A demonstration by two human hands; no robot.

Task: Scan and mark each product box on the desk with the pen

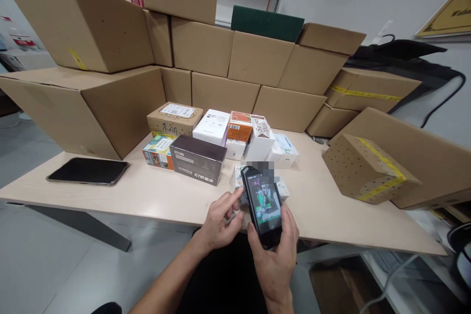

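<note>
A black handheld phone (263, 201) with a lit screen is tilted upright in my right hand (275, 255), the thumb on one side and fingers wrapped round the other. My left hand (223, 218) is beside it, index finger stretched out to the phone's left edge and the other fingers curled. Behind the phone, a small white patterned box (283, 190) is partly hidden. Just past it lie a dark brown box (198, 157), a colourful box (158, 149), a white box (211, 126), an orange box (240, 127) and a white box with red lettering (259, 142).
A second phone (89, 170) lies dark on the table's left side (147, 196). Stacked cardboard boxes (224, 93) wall off the back, with large cartons (114, 108) at left. A dotted carton with yellow tape (368, 169) stands at right. A small brown parcel (172, 118) sits behind the boxes.
</note>
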